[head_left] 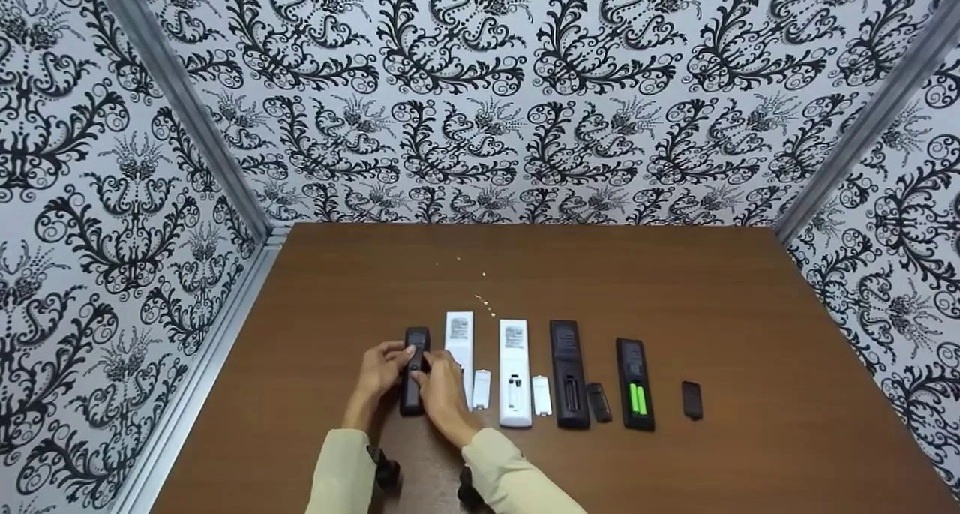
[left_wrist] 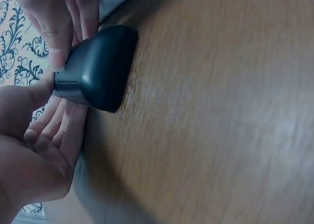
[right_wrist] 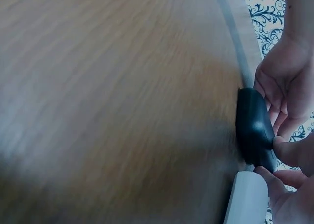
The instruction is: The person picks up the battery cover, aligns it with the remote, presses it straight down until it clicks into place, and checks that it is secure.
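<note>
A black remote control (head_left: 410, 403) lies face down at the left end of a row of remotes. My left hand (head_left: 380, 369) grips its left side, thumb on top and fingers along the edge. From the right, my right hand (head_left: 442, 385) holds the same remote, its thumb on the back. The left wrist view shows the rounded end of the black remote (left_wrist: 100, 69) on the table, both thumbs near the cover seam. In the right wrist view, the black remote (right_wrist: 254, 123) sits beside a white remote (right_wrist: 248, 197), which my right hand partly hides in the head view.
Right of my hands lie another white remote (head_left: 514, 356), a black remote (head_left: 567, 356) with a bare battery bay, and a black remote (head_left: 631, 360) holding green batteries. Loose covers lie beside them, two white (head_left: 481, 389) and two black (head_left: 691, 400). Patterned walls enclose the wooden table (head_left: 337, 274).
</note>
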Demonstrator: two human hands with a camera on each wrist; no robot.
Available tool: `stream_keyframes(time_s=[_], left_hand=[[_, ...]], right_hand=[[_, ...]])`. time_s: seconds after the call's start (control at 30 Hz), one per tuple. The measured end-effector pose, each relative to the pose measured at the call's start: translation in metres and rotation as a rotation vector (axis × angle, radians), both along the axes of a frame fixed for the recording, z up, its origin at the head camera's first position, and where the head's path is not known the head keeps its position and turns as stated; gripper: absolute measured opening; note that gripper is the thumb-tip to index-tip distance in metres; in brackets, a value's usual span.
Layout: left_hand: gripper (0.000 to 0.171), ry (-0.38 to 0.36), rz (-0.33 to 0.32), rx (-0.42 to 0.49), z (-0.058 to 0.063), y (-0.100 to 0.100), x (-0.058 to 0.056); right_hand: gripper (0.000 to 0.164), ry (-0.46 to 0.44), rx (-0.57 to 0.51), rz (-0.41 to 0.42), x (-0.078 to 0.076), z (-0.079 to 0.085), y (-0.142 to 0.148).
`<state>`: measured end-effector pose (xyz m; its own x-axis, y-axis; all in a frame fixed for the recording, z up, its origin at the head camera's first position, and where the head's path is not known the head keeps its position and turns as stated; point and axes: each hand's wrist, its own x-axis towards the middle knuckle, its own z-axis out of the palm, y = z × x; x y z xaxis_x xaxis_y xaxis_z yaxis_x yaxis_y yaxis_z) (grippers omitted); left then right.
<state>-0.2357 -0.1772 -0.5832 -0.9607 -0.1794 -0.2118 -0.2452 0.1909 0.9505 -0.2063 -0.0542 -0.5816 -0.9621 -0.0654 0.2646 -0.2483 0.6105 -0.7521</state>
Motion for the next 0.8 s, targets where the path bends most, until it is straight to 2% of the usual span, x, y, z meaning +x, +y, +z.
stream_keyframes(time_s=[0.1, 0.17, 0.3, 0.4, 0.5, 0.6, 0.8], left_hand=[[0.034, 0.027, 0.015, -0.031, 0.0, 0.003, 0.0], [0.034, 0.042, 0.035, -0.086, 0.001, 0.005, 0.0], [0.032, 0.067, 0.07, -0.261, 0.005, 0.009, 0.0], [0.031, 0.038, 0.079, -0.392, 0.006, 0.011, 0.001], [0.032, 0.016, 0.08, -0.477, 0.007, 0.013, 0.003], [0.031, 0.015, 0.095, -0.506, 0.006, 0.014, 0.003], [0.028, 0.07, 0.126, -0.494, 0.002, 0.014, 0.002]], right_hand=[[0.016, 0.008, 0.027, -0.01, 0.002, 0.002, -0.001], [0.018, 0.028, 0.044, -0.01, 0.003, 0.003, -0.002], [0.026, 0.076, 0.08, 0.011, 0.006, 0.003, -0.005], [0.027, 0.111, 0.094, 0.018, 0.008, 0.002, -0.005], [0.026, 0.125, 0.104, 0.018, 0.008, 0.001, -0.005], [0.027, 0.123, 0.097, 0.022, 0.009, 0.0, -0.005], [0.037, 0.089, 0.065, 0.074, 0.009, 0.001, 0.001]])
